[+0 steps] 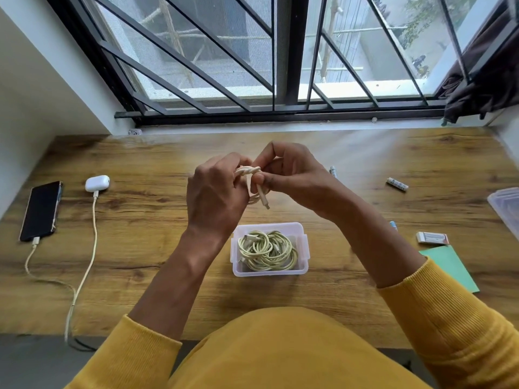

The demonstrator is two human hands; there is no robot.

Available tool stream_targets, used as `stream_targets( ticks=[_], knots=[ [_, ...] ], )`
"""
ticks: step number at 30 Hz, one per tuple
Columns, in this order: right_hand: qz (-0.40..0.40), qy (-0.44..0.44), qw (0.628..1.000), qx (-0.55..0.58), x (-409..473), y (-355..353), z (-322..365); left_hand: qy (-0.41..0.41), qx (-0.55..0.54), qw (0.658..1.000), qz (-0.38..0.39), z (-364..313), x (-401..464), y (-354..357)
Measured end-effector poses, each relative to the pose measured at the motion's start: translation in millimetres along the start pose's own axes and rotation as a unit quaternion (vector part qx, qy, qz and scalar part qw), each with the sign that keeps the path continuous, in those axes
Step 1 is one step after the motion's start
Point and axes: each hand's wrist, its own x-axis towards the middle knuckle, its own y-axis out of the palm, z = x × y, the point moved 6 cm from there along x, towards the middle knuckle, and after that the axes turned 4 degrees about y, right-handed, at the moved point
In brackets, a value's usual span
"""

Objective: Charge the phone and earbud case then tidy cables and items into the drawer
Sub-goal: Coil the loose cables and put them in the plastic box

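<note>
Holding a cream-coloured coiled charging cable (250,175) above the middle of the wooden bench (351,164), with both hands raised together. Left hand (214,196) curling its grip round the bundle of loops; right hand (292,178) pinching the wrapped turn at the top of the coil, its grip pressed onto the cord, with the plug end hanging down between the hands. Sitting just near of the hands, a clear rectangular plastic container (270,272) holding more coiled cream cables (266,249). Lying at the far left of the bench, a black slab phone (40,210) with a white cable (31,259) plugged into its near end. Standing just right of the phone, a white rounded earbud case (97,183) with its own white lead (91,248) running toward the near edge. Lying to the right, a small patterned battery (396,184), a white and red rectangular eraser (432,238), a green sheet of paper (449,268) and, at the right edge, a clear plastic lid (505,203). Wearing mustard-yellow ribbed sleeves (455,313).
</note>
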Motion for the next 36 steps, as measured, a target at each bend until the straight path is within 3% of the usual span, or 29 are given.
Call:
stream_targets(
  ticks=[3,8,13,20,25,30,32,36],
  knots=[
    [-0.019,-0.010,0.999,-0.031,-0.6,-5.7,-2.7,-0.002,-0.071,0.997,0.022,4.5,3.6,-7.3],
    [-0.043,-0.008,0.998,-0.053,1.8,-8.0,-7.4,-0.021,-0.159,0.979,0.124,17.4,5.4,-6.0],
    [-0.085,0.011,0.991,-0.102,0.3,-18.7,-10.6,-0.106,-0.301,0.915,0.245,33.6,-1.5,4.2],
    [-0.127,0.042,0.971,-0.196,-6.0,-19.7,-19.0,-0.088,-0.155,0.960,0.216,48.2,-4.3,6.8],
    [-0.146,0.051,0.964,-0.216,-5.8,-17.2,-15.6,-0.090,-0.142,0.967,0.190,39.4,-6.3,8.3],
    [-0.162,0.059,0.963,-0.209,-6.5,-14.5,-16.5,-0.143,-0.114,0.967,0.178,36.3,-6.2,15.2],
    [-0.154,0.063,0.968,-0.190,-7.0,-9.9,-16.6,-0.200,-0.146,0.952,0.179,41.6,-7.9,19.3],
    [-0.167,0.058,0.964,-0.196,-3.9,-7.5,-16.5,-0.320,-0.347,0.869,0.151,44.7,-13.3,21.6]
  ],
)
